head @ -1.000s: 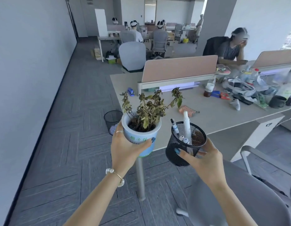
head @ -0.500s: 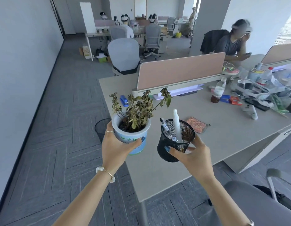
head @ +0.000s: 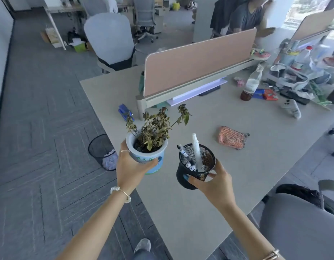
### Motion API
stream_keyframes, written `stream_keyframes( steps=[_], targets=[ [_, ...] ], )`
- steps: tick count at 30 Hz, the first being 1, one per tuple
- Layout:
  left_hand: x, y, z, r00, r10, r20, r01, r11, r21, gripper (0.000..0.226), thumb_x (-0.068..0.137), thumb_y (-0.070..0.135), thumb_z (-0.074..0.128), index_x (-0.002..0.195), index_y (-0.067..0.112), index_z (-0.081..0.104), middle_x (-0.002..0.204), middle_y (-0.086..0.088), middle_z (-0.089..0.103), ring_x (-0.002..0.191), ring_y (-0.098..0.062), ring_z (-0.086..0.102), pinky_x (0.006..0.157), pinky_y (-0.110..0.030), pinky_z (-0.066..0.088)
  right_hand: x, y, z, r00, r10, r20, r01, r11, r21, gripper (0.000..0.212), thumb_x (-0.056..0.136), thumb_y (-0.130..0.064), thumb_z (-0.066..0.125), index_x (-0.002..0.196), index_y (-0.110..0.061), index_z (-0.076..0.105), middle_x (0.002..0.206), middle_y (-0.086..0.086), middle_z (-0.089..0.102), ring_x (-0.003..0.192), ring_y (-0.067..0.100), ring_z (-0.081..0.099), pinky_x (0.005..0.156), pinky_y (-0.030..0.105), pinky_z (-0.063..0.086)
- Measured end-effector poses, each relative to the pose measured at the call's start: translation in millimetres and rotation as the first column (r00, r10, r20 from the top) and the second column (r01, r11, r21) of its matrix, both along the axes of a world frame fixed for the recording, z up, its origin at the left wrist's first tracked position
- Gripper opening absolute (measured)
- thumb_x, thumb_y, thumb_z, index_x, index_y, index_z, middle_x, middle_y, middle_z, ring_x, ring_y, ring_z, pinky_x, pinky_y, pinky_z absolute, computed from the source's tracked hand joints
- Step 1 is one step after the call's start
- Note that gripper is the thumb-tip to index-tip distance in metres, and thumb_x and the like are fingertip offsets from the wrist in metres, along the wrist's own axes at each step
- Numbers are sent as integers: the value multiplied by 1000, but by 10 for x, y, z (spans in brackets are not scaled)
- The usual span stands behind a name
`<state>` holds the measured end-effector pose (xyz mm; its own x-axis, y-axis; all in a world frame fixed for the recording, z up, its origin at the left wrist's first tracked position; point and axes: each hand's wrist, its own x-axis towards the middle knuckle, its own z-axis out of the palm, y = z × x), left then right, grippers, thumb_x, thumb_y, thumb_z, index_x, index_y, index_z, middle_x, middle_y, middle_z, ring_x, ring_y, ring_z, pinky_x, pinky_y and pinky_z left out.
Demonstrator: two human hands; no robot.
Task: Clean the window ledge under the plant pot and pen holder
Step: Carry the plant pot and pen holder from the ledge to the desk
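two hands, each carrying one thing above the near end of the desk (head: pixel 256 156). left hand (head: pixel 131 168) wraps its fingers round the one plant pot (head: pixel 149 158), white and blue with a wilted plant, held upright over the desk's left edge. right hand (head: pixel 213 182) grips the one black mesh pen holder (head: pixel 192 172), held just right of the pot and apart from it; i count about four markers or pens inside, one tall and white. one orange mesh cloth (head: pixel 232 137) lies on the desk beyond. one bottle (head: pixel 251 85) stands farther back. one wire waste bin (head: pixel 103 152) sits on the floor at left.
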<state>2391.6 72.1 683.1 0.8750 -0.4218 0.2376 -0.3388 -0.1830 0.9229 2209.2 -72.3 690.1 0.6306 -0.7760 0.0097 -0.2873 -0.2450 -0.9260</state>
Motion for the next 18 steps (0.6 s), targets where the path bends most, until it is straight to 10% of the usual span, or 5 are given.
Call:
stream_keyframes(
  steps=[11, 18],
  targets=[
    [949, -269, -453, 934, -354, -51, 357, 924, 139, 78, 48, 47, 80, 116, 43, 42, 113, 17, 57, 107, 2, 55, 84, -11, 46, 664, 211, -554, 945, -303, -125, 314, 946, 76, 77, 52, -31, 87, 113, -37, 40, 108, -12, 58, 98, 10, 57, 74, 18, 43],
    [1309, -370, -763, 871, -483, -91, 490, 844, 218, 90, 47, 47, 82, 126, 26, 44, 121, 8, 58, 111, -6, 55, 82, 1, 40, 829, 475, -811, 905, -394, -159, 410, 909, 77, 78, 52, -23, 86, 111, -36, 36, 107, -16, 52, 99, 6, 52, 70, 9, 38]
  ],
)
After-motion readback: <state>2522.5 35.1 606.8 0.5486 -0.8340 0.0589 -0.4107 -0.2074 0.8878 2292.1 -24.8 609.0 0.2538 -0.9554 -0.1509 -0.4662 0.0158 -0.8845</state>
